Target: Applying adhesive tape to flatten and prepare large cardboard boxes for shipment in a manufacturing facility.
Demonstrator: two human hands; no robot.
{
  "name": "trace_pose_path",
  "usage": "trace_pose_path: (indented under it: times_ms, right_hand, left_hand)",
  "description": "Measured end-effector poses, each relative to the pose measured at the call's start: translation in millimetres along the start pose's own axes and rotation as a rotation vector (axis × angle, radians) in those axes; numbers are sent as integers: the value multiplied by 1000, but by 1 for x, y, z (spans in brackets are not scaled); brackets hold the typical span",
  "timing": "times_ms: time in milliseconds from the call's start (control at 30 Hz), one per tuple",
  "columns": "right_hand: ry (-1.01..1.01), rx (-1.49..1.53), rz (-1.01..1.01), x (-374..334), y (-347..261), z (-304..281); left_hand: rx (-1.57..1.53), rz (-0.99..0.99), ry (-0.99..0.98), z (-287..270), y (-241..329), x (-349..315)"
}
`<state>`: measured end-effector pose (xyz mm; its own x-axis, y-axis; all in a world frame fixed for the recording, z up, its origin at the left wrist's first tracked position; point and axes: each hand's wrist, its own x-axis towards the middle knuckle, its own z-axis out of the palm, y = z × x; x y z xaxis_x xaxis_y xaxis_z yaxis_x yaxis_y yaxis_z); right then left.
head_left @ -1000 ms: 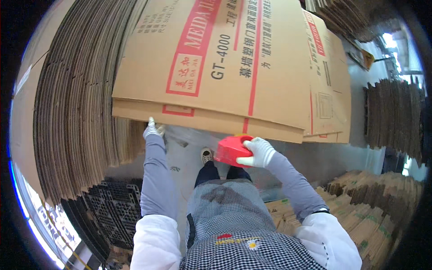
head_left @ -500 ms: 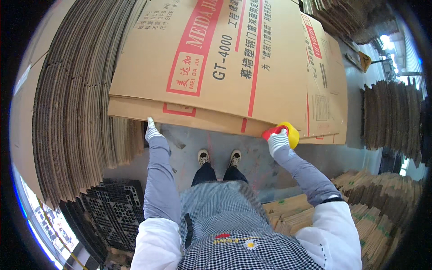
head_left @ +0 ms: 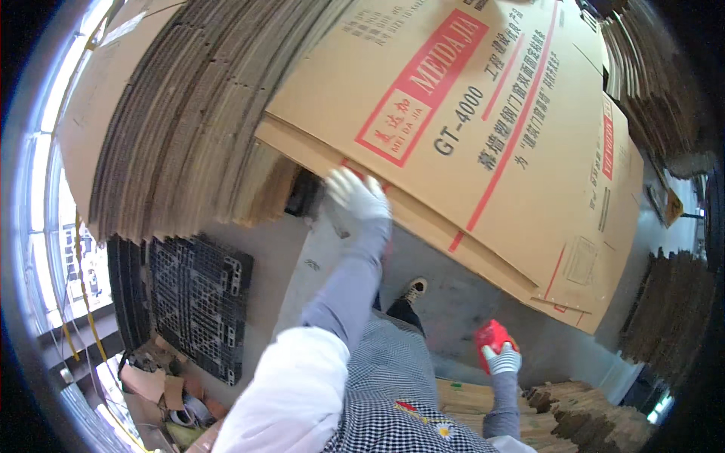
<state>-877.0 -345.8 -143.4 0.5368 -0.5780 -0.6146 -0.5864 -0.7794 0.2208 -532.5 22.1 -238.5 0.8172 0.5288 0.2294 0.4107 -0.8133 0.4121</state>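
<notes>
Two gloved grips are seen, one at the cartons, one apart from them. The left grip is laid on the near edge of the flat cartons, mid-frame; whether it is clamped there cannot be told, as the fingertips are not clearly shown. The right grip is wrapped around a red dispenser, lower right of centre, over the floor and away from the cartons, which fill the upper middle and right of the frame. A lower layer is left showing along their near edge, so slipping between layers is best checked by light, even pressure from the left grip, without the edge being bent. The dispenser should be held level and kept off the printed face. Knocks against the stack at upper left, by the cartons' corner, should be avoided.
</notes>
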Motion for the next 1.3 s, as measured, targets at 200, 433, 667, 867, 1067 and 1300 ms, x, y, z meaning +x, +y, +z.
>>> trace_pose_path:
  times_ms: [200,433,667,867,1067,1300]
  right_hand:
    - [-54,74,10,7,54,42]
    - [-68,528,22,17,100,26]
    - [71,1119,-110,27,111,-30]
    - [-42,1451,-104,29,70,-60]
    - [-304,1671,-270,8,-4,-96]
    - [-405,1717,-485,14,-82,-165]
  left_hand:
    - [-761,-687,144,21,-41,100]
    - [-1720,-1308,-490,50,131,-238]
    - [-1020,-360,-1522,25,151,-338]
    - [-1429,-859,-27,-2,106,-96]
    - [-1173,-1191,-667,25,59,-35]
    - [-849,-1065,-847,-9,56,-24]
